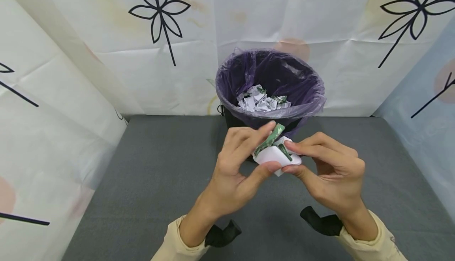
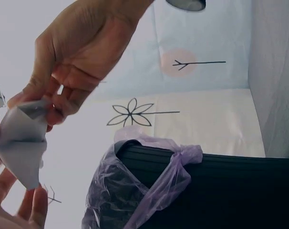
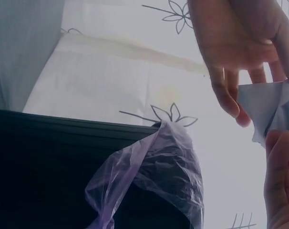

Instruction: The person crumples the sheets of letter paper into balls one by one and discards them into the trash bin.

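Note:
Between the two hands is a partly crumpled piece of paper point(image 1: 271, 156), white on one side and patterned green on the other. My left hand point(image 1: 236, 166) pinches its left side between thumb and fingers. At the paper's right side, my right hand point(image 1: 330, 168) grips it with thumb and fingertips. In the left wrist view the folded paper point(image 2: 23, 143) shows a pale underside with creases. The right wrist view catches the paper point(image 3: 266, 105) at the right edge, both hands touching it. Just behind the hands stands a black bin lined with a purple plastic bag point(image 1: 313, 91).
Several crumpled white and green paper pieces point(image 1: 263, 101) lie inside the bin. The bin stands at the back of a dark grey table point(image 1: 153, 182). White cloth point(image 1: 192, 79) with flower drawings hangs behind, with more cloth at both sides. Black straps point(image 1: 222, 235) circle the wrists.

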A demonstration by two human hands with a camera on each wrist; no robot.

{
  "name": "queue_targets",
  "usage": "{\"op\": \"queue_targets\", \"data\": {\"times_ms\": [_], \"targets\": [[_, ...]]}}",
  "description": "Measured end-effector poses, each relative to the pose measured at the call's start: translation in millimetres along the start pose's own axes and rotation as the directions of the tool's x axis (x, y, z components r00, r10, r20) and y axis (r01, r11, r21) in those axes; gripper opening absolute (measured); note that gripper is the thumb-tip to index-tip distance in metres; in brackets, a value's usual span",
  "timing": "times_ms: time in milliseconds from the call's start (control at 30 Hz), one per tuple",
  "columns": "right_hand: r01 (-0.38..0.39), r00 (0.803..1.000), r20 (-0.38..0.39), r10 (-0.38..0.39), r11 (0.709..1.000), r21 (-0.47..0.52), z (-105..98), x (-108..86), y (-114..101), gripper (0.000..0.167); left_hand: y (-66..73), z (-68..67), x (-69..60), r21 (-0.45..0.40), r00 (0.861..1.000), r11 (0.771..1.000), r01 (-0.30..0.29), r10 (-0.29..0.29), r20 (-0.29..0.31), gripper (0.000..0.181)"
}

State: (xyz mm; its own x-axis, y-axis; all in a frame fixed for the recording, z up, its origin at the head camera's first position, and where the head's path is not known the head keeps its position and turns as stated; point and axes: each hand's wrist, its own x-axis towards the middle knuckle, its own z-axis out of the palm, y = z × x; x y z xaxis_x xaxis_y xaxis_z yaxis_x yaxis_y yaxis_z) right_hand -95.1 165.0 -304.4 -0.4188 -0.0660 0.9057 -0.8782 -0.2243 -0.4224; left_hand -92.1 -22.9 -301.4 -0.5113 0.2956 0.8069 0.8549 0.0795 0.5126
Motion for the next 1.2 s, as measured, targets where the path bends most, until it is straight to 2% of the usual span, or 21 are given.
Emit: {"op": "queue_targets", "data": {"times_ms": [67, 133, 267, 367, 600, 733, 833, 900, 967, 1033, 1200], "targets": [[-0.023, 1.0, 0.002, 0.023, 1.0, 0.0, 0, -0.3, -1, 0.033, 1.6, 0.0, -0.3, -0.022, 0.999, 0.999, 0.024, -0.025, -0.046, 0.054], [-0.04, 0.999, 0.006, 0.04, 0.999, 0.005, 0, -0.4, -3, 0.034, 3.1, -0.6, 0.0, -0.048, 0.998, 0.998, 0.027, -0.029, -0.052, 0.05], [-0.042, 0.999, 0.032, 0.041, 0.999, 0.03, 1, -0.2, -4, 0.035, 4.5, -2.9, 2.3, -0.027, 1.0, 1.0, -0.01, 0.011, 0.019, 0.036], [-0.044, 0.998, 0.052, 0.042, 0.998, 0.049, 0, -0.5, -3, 0.035, 4.9, -4.7, 3.7, -0.015, 0.997, 0.999, -0.042, 0.042, 0.071, 0.033], [-0.084, 0.996, 0.044, 0.081, 0.993, 0.081, -5, -0.2, -4, 0.042, 1.8, -5.5, 2.2, -0.014, 0.988, 0.994, -0.11, 0.111, 0.108, 0.029], [-0.121, 0.993, 0.03, 0.119, 0.986, 0.112, -7, 0.0, -6, 0.044, -2.4, -3.8, 0.7, 0.021, 0.979, 0.983, -0.182, 0.179, 0.098, 0.04], [-0.146, 0.989, 0.021, 0.145, 0.977, 0.154, -6, -0.4, -8, 0.045, -5.0, -1.4, 1.4, 0.043, 0.968, 0.968, -0.248, 0.245, 0.061, 0.041], [-0.175, 0.984, 0.02, 0.175, 0.968, 0.18, -5, -0.9, -9, 0.047, -6.2, 0.0, 2.4, 0.044, 0.962, 0.961, -0.272, 0.271, 0.031, 0.039], [-0.206, 0.978, 0.024, 0.205, 0.958, 0.201, -4, -1.5, -10, 0.049, -6.2, 1.0, 3.2, 0.036, 0.962, 0.961, -0.273, 0.273, 0.004, 0.037], [-0.228, 0.973, 0.026, 0.228, 0.95, 0.215, -3, -2.2, -11, 0.049, -5.9, 2.0, 3.4, 0.017, 0.968, 0.968, -0.252, 0.252, -0.014, 0.037], [-0.248, 0.967, 0.006, 0.253, 0.941, 0.23, -2, -3.9, -9, 0.047, -4.8, 3.3, 1.1, -0.018, 0.988, 0.988, -0.152, 0.151, -0.01, 0.046]]}}
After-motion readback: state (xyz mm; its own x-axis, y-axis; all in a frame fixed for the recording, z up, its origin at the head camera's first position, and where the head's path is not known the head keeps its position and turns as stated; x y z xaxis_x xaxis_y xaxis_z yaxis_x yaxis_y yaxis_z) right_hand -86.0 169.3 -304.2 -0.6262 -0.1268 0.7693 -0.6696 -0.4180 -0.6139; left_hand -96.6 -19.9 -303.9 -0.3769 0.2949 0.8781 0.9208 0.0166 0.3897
